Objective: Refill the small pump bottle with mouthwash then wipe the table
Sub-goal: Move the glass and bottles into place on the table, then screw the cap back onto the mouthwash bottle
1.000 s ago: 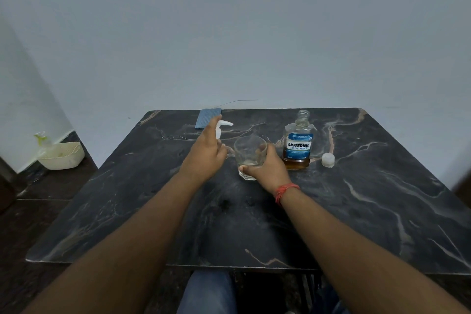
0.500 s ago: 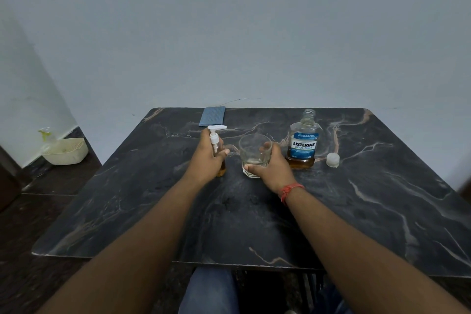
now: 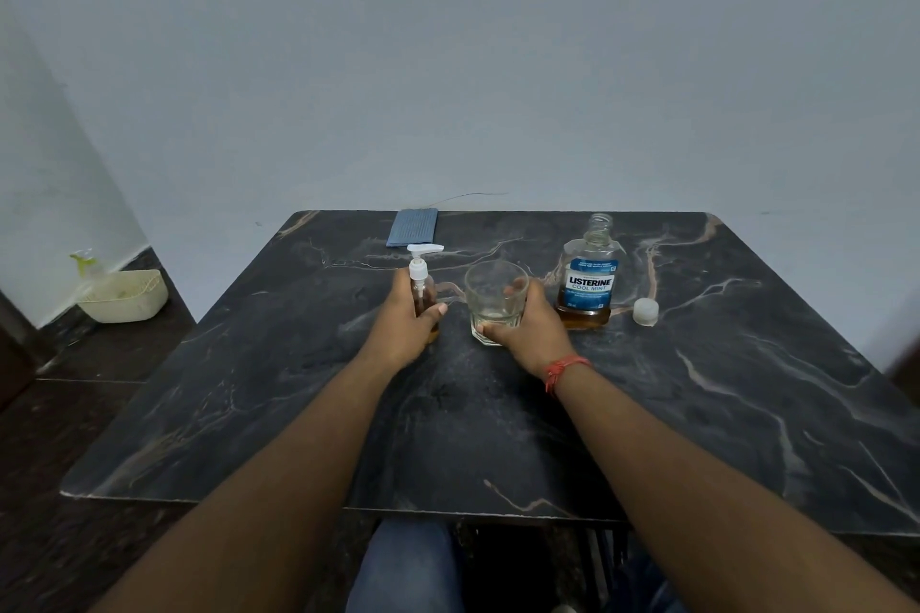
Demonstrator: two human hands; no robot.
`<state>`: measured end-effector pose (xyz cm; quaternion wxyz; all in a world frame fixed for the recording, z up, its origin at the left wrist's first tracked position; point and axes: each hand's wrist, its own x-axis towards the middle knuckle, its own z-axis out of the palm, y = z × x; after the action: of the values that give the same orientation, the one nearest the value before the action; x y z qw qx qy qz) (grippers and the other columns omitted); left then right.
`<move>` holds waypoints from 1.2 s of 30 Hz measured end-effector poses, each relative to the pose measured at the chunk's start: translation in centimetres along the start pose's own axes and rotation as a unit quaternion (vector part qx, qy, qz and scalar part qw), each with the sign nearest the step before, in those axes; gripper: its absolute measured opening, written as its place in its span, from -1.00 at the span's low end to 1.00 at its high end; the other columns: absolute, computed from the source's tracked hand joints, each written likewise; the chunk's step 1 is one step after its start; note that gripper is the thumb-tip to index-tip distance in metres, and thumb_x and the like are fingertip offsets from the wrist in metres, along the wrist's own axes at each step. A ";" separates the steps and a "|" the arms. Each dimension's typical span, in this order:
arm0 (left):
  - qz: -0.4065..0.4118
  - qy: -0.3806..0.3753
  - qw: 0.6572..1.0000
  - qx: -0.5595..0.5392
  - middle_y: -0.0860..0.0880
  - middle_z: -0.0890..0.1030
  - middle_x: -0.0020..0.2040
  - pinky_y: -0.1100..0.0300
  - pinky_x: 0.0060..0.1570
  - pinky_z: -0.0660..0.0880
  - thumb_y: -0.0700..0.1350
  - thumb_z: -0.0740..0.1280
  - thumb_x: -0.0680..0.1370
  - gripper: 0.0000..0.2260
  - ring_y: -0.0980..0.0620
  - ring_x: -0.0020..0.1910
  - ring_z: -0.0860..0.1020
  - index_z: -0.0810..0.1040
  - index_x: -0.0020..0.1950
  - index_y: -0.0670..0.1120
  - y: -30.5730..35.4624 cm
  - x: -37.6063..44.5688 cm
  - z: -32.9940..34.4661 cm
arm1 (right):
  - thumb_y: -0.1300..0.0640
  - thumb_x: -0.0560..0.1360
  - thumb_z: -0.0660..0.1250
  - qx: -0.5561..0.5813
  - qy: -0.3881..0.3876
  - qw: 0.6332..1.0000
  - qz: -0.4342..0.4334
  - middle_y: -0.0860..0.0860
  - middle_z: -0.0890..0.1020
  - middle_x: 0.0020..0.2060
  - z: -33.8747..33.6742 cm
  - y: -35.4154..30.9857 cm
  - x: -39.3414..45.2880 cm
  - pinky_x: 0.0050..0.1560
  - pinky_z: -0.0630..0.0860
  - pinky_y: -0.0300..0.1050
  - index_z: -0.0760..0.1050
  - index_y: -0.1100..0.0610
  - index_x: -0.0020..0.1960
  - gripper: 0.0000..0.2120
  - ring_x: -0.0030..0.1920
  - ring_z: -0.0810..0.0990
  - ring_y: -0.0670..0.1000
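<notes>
A small pump bottle (image 3: 420, 275) with a white pump head and amber liquid stands upright on the dark marble table (image 3: 697, 413). My left hand (image 3: 405, 324) grips its body. Just to the right, my right hand (image 3: 527, 329) grips a clear glass tumbler (image 3: 493, 296) that stands on the table with a little liquid at the bottom. An uncapped Listerine mouthwash bottle (image 3: 589, 281), amber liquid low inside, stands to the right of the glass. Its white cap (image 3: 645, 312) lies beside it. A folded blue cloth (image 3: 412, 227) lies at the table's far edge.
A cream plastic basket (image 3: 124, 296) with a spray bottle in it sits on the floor at the left by the wall. The table's near edge runs just above my knees. A plain wall rises behind the table.
My left hand has closed round the pump bottle and now holds it upright a little nearer to me. My right hand has stayed on the glass.
</notes>
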<state>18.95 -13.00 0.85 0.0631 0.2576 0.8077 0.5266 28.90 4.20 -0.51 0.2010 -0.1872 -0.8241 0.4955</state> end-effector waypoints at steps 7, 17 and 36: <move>-0.005 0.002 1.000 -0.014 0.09 0.44 0.27 0.16 0.21 0.36 -0.13 0.42 0.57 -0.37 0.10 0.24 0.44 0.15 0.52 -0.04 -0.5 -0.9 0.1 | 0.06 0.32 0.59 -0.012 0.012 1.000 0.006 0.04 0.52 0.26 0.2 -0.3 -0.2 0.23 0.45 -0.16 0.27 0.07 0.32 -0.29 0.22 0.52 0.02; 0.014 0.005 1.000 -0.010 0.03 0.44 0.37 0.19 0.26 0.33 -0.06 0.48 0.52 -0.30 0.08 0.32 0.43 0.14 0.52 -0.04 -1.1 -1.0 -0.2 | 0.10 0.31 0.60 -0.003 0.028 1.000 0.005 0.04 0.49 0.30 0.3 -0.6 -0.7 0.29 0.45 -0.12 0.25 0.09 0.37 -0.24 0.29 0.48 0.03; 0.259 0.045 0.940 0.216 0.06 0.46 0.16 0.08 0.10 0.51 0.24 0.27 0.55 -0.54 0.08 0.15 0.45 0.39 0.29 -0.03 1.8 -8.4 2.6 | -0.02 0.39 0.51 -0.141 0.147 0.978 -0.048 0.03 0.57 0.15 -6.6 1.8 -6.3 0.14 0.49 -0.08 0.43 0.11 0.26 -0.48 0.15 0.55 0.00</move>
<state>27.81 -14.37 -0.15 -0.1688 0.4414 0.8094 0.3487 37.84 6.71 -0.19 0.3149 -0.2444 -0.8551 0.3315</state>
